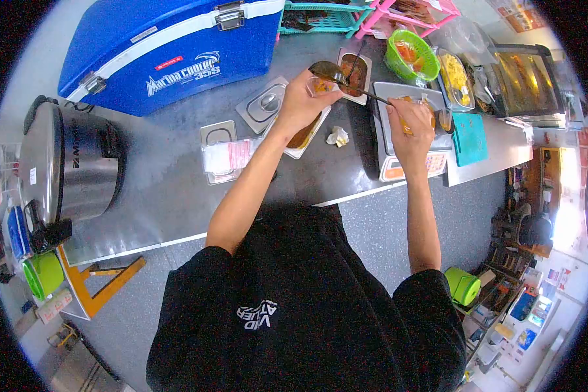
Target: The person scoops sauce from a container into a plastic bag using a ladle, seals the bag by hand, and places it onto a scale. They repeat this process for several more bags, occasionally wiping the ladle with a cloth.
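My left hand (300, 106) is closed round a small clear cup (321, 86) with orange-brown food in it, above the metal worktop. In my right hand (411, 127) is the handle of a dark ladle (327, 71), its bowl tilted over the cup's rim. Below my left hand lies a metal pan (300, 142) of brown sauce, partly hidden. Just behind the ladle stands another pan (355, 68) with reddish-brown food and a utensil. Under my right hand, a tray (387, 142) with orange food rests on a scale (393, 170).
A blue cooler (176, 59) and a steel pot (85, 160) stand at the left. Metal lids (262, 104), plastic bags (227, 157) and crumpled tissue (338, 136) lie on the worktop. At the right are a green basket (405, 62), yellow food (456, 78) and a teal cloth (469, 138).
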